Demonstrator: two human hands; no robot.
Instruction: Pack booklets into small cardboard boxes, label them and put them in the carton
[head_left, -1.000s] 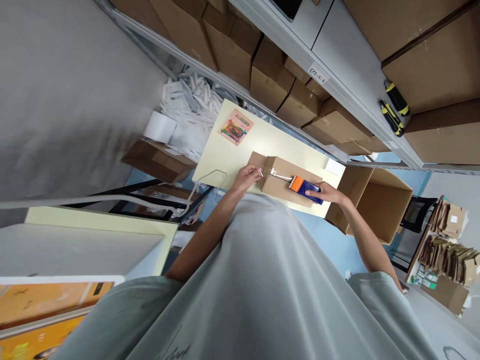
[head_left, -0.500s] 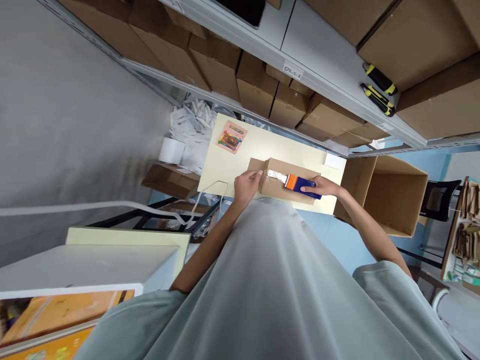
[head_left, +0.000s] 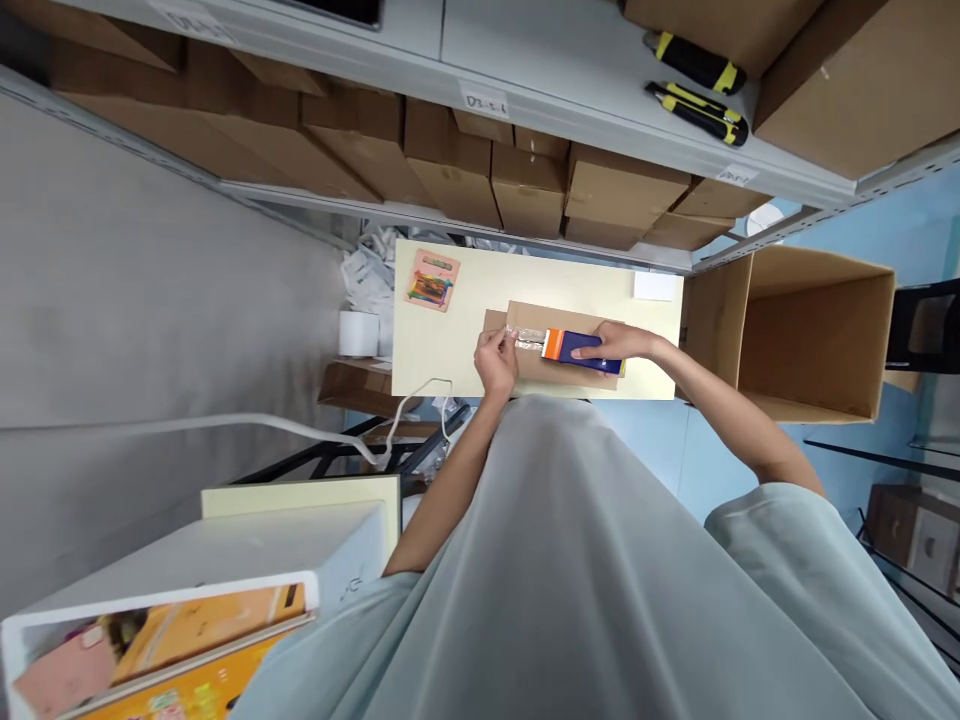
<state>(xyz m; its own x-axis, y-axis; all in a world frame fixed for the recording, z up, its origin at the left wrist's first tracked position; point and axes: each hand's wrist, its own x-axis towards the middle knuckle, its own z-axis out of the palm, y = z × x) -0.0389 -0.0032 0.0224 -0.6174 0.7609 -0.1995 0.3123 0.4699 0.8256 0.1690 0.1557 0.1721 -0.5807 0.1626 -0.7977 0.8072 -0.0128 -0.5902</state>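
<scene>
My right hand [head_left: 611, 342] grips a slim navy-blue box [head_left: 589, 351] with an orange and white band at its left end, thumb on top. A shiny clear plastic strip [head_left: 529, 338] runs from that end toward the left. My left hand [head_left: 496, 363] has its fingertips closed at the strip's far end. Both hands are over a flat piece of brown cardboard [head_left: 555, 377], which lies on the cream table [head_left: 457, 350]. Whether the strip is tape or wrapping I cannot tell.
A pink card with a colourful picture [head_left: 432, 280] lies at the table's left, a white pad [head_left: 653, 286] at its back right. A large open carton [head_left: 814, 340] stands to the right. Shelves of cartons [head_left: 626, 190] overhang the back, with two utility knives [head_left: 697, 110] above.
My left fingers have moved from the cardboard's edge to the clear strip's end. The blue box has shifted slightly left with my right hand. The camera view has turned.
</scene>
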